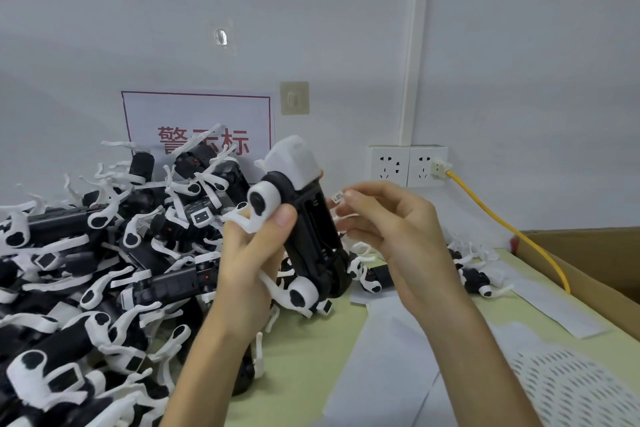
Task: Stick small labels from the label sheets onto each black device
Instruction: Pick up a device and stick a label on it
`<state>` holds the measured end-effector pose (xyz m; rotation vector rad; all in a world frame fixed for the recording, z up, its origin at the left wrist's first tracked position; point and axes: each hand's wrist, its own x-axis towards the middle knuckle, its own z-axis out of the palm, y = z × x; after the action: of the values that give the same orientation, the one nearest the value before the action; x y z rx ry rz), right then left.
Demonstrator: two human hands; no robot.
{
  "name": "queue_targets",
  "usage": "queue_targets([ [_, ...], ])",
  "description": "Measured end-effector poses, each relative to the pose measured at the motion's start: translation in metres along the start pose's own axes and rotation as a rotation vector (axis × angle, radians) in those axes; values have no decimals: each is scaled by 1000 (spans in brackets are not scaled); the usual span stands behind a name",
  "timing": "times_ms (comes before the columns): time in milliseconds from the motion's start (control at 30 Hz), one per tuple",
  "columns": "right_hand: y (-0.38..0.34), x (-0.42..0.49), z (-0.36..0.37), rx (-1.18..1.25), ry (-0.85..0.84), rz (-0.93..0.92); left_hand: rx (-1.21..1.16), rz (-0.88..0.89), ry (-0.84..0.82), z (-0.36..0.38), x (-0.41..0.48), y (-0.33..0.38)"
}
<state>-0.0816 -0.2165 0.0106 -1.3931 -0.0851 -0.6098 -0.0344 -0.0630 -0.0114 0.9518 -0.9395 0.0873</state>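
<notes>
My left hand (254, 246) grips a black device (313, 236) with white foam wrapping, held upright and tilted above the green table, its open black side facing right. My right hand (391, 218) pinches a small white printed label (337, 197) between thumb and forefinger, right beside the device's upper edge. A big heap of similar black devices (104, 253) with white straps fills the left of the table. Label sheets (391, 357) lie flat on the table under my right forearm.
An open cardboard box (588, 260) stands at the right edge. A yellow cable (502, 222) runs from the wall sockets (407, 165) down behind the box. A few more devices (474, 279) lie by the wall. A perforated white sheet (571, 388) lies at the bottom right.
</notes>
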Motion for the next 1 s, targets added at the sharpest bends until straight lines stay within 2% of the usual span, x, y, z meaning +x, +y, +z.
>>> queue_targets([
  [100, -3, 0, -6, -241, -68, -205, -17, -21, 30, -4, -1, 3],
  [233, -4, 0, -13, -515, -162, -274, 59, -34, 15, -12, -1, 6],
  [533, -4, -2, -16, -663, -258, -305, 282, -8, -110, -15, 0, 8],
  [700, -5, -4, -13, -749, -238, -363, 352, 0, -161, -12, 1, 11],
  [867, -1, -2, -12, -793, -144, -407, 341, -54, -123, -10, 0, 11],
  [933, 1, 0, -12, -766, -41, -469, 284, -91, -52, -9, 0, 6],
  [1000, 2, 3, -13, -669, 59, -495, 204, -156, 116, -9, 0, 1],
])
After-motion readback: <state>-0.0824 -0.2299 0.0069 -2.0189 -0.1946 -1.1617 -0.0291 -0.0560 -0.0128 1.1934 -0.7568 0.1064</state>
